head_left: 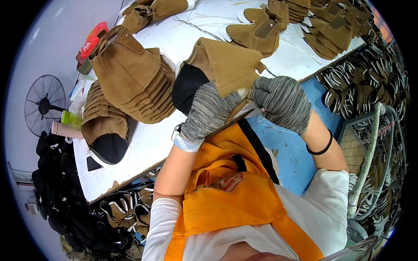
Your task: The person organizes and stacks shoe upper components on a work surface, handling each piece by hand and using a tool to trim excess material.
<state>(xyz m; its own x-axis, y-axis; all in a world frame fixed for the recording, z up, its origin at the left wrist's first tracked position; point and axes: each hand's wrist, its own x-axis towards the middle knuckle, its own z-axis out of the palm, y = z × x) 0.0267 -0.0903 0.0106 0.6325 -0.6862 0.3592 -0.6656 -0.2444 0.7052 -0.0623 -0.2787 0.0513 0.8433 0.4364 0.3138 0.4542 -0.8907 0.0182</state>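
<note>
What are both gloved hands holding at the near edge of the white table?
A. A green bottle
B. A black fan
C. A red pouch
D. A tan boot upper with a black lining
D: the left hand and right hand, both in grey gloves, grip the tan boot upper over the white table.

White worktable [148,143], brown-edged. Left: tall stack of tan boot uppers [130,78], lower stack w/ black lining [104,130] nearer. Far right: more tan uppers [261,28] spread out. Far left edge: red packet [92,41], green bottle [72,117].
</note>
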